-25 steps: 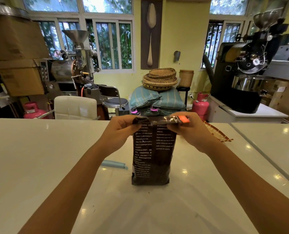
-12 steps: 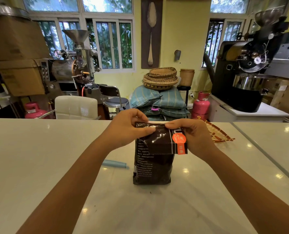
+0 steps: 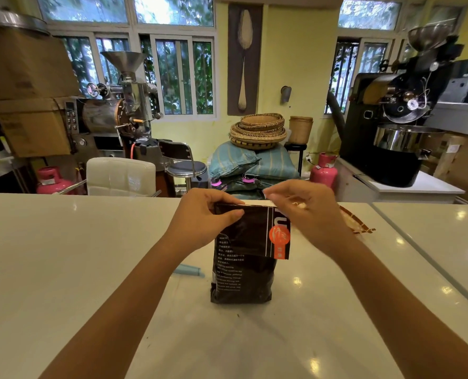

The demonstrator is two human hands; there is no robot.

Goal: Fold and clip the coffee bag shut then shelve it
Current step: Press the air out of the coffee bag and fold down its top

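Upright black foil coffee bag with white print and an orange round label, standing mid-way across the glossy white counter, top flap folded down toward the camera. Left hand pinching the fold's left corner, thumb over fingers. Right hand at the right corner, blurred, grip unclear. Pale blue plastic clip lying just left of the bag

Coffee bag: glossy dark foil-like film, creased at the fold. Worktop: smooth, polished white, reflective. Clip: pale blue, looks plastic.
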